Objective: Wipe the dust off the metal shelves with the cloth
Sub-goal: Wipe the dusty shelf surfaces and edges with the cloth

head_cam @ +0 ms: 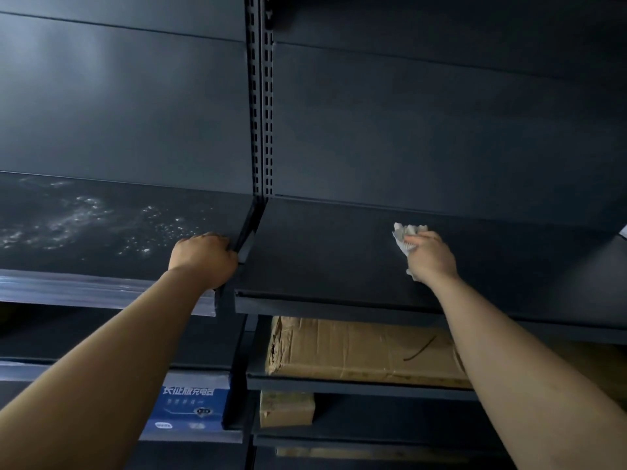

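Observation:
Two dark metal shelves meet at a slotted upright post (260,96). The left shelf (101,228) carries pale dust patches and specks. The right shelf (332,252) looks plain and dark. My right hand (431,257) presses a crumpled white cloth (405,237) flat on the right shelf, near its middle. My left hand (203,259) is curled over the right end of the left shelf, by the bracket between the two shelves, and holds on there.
Below the right shelf lies a large brown cardboard box (359,351), with a smaller box (286,408) one level down. A blue printed box (190,408) sits on a lower left shelf. Dark back panels rise behind the shelves.

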Tool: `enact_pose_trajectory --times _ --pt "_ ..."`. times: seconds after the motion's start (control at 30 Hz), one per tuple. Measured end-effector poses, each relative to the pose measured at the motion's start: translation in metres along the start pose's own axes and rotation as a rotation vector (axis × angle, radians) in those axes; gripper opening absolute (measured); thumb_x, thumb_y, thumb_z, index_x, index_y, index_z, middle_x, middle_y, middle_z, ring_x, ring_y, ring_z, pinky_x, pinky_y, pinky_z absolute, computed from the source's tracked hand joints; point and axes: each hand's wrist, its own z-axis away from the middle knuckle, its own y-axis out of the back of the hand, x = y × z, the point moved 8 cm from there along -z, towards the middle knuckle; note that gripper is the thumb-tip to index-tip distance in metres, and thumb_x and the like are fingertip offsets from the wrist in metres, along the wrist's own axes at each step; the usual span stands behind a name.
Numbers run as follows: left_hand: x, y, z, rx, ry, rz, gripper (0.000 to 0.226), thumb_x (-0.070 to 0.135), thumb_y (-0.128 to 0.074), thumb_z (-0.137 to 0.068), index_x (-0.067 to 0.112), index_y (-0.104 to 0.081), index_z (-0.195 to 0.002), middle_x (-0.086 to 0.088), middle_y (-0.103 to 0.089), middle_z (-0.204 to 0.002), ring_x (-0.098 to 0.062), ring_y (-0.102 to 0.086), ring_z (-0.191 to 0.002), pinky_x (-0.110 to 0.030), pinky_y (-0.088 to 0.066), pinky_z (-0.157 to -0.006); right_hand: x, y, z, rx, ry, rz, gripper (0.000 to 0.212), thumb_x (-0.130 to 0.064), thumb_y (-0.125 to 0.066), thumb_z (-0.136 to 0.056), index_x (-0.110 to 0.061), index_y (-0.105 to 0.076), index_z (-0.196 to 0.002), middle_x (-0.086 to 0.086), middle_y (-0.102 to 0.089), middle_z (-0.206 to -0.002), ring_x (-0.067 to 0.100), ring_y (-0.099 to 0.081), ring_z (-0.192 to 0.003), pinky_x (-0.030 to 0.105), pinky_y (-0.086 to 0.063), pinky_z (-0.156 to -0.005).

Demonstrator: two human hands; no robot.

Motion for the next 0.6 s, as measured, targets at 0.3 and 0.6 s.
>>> enact_pose_trajectory --times 0.3,0.6 --pt "-0.014 0.003 -0.001 -0.089 -0.113 0.115 0.031 0.03 -0.033 -0.089 0.022 -0.059 -0.103 -0.006 -0.066 -0.109 -0.025 -0.055 -0.092 -0.042 -0.031 -0.098 -0.172 -0.101 0.134 0.01 0.365 -0.008 0.046 0.005 -0.05 -0.083 -0.017 -0.063 -0.122 0.0 -0.046 -0.139 0.023 -0.048 -0.115 0.029 -0.043 -0.101" --pt "-0.08 0.01 0.008 -0.022 -0.226 0.073 0.034 0.028 -0.034 -0.09 0.021 -0.058 -0.114 0.0 -0.063 -0.12 -0.022 -0.056 -0.108 -0.035 -0.03 -0.096 -0.192 -0.077 0.128 0.231 0.114 -0.479 0.052 0.014 -0.056 -0.073 -0.01 -0.065 -0.118 0.005 -0.045 -0.13 0.021 -0.056 -0.101 0.001 -0.047 -0.061"
